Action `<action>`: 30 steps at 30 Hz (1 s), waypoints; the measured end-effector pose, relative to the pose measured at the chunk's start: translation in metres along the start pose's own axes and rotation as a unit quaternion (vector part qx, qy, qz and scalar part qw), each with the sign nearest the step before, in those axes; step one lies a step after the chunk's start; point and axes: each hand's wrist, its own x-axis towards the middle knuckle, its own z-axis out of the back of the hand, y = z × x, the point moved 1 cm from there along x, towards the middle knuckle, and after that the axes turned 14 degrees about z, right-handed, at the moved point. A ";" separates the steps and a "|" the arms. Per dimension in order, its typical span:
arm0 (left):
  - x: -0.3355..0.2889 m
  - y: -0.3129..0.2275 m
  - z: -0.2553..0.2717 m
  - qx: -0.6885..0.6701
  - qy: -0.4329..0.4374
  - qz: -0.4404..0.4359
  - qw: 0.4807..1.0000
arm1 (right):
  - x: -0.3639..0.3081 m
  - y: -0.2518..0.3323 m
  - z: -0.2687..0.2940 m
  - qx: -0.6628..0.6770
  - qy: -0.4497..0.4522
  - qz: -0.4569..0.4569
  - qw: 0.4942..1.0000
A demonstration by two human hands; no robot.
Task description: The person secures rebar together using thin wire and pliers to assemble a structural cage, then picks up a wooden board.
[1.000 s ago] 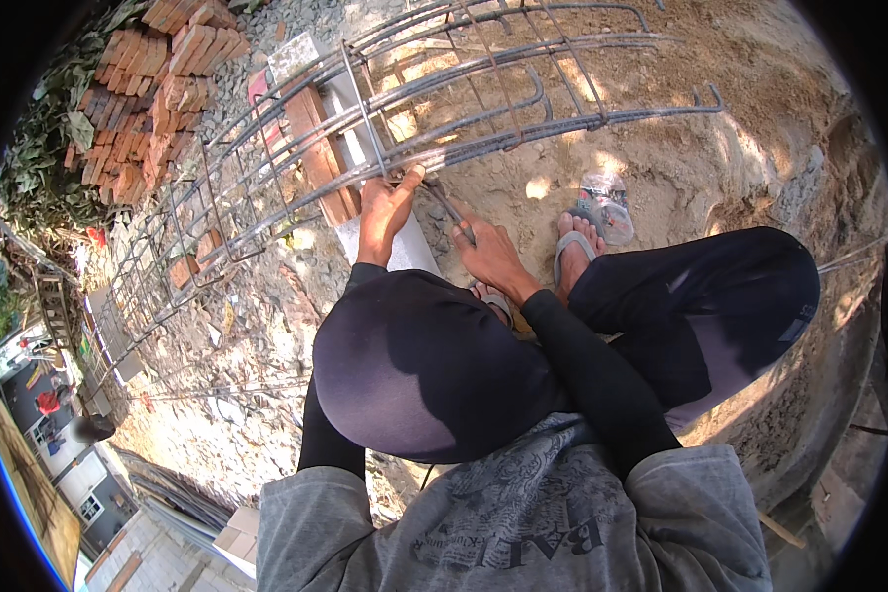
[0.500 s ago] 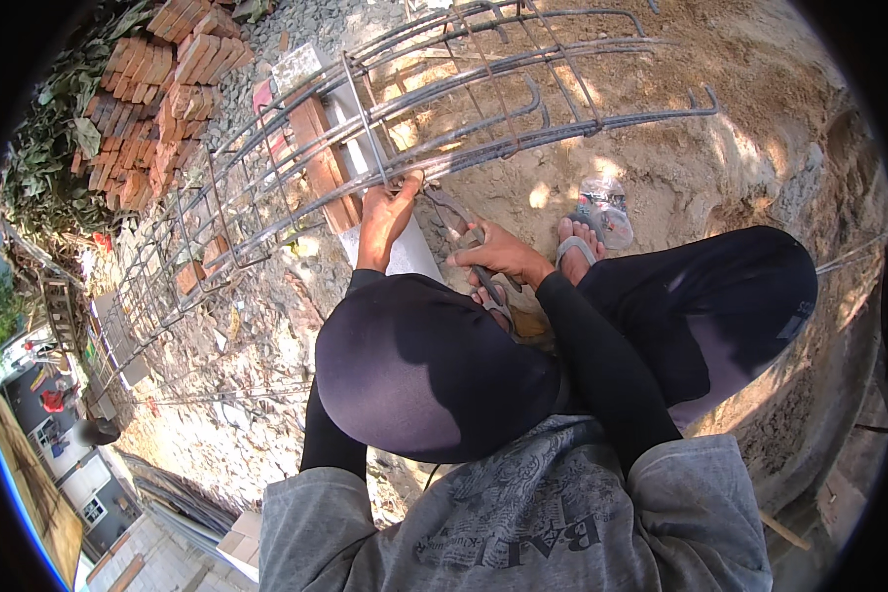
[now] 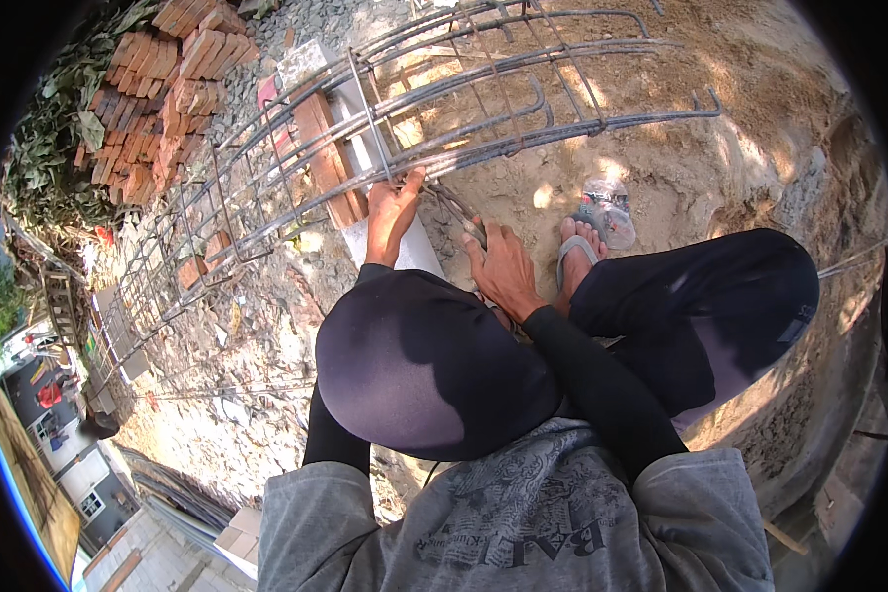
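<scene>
- Outdoor building site – bare sandy ground (image 3: 720, 148), gravel and rubble underfoot
- Long rebar cage (image 3: 444, 118) of steel bars and stirrups, lying propped on red bricks (image 3: 331, 163)
- Stack of loose red bricks (image 3: 163, 89) beside foliage
- Houses (image 3: 69, 464) at the left edge – residential plot

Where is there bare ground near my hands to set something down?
Bare sandy ground lies past the rebar cage, right of the clear plastic bottle. Gravel left of the left hand is free too. Between the right hand, the sandalled foot and the bricks it is crowded.
</scene>
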 end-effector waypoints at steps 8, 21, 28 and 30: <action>0.004 0.010 0.000 -0.028 -0.015 -0.027 0.999 | 0.017 -0.004 0.013 0.725 0.240 -0.388 0.516; -0.015 -0.016 -0.003 -0.020 0.009 0.016 1.000 | 0.022 -0.004 0.014 0.710 0.223 -0.396 0.537; 0.007 0.009 0.004 0.016 -0.005 -0.005 1.000 | 0.019 -0.005 0.017 0.735 0.233 -0.371 0.518; -0.011 0.002 0.003 -0.011 -0.025 -0.030 0.999 | 0.034 0.021 0.041 0.497 0.274 -0.223 0.793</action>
